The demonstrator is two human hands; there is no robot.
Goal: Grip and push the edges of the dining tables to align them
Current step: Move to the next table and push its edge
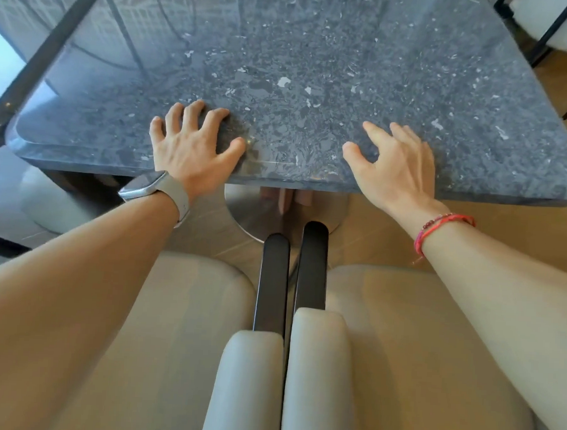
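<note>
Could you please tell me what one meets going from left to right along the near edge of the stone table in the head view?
smartwatch → left hand → right hand → red bracelet

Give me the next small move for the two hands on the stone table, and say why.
Probably draw both hands back and curl them over the near edge for a grip. The left hand lies spread on the table top, the right hand rests on it loosely bent, and neither wraps the edge, so a push might slide over the stone.
</note>
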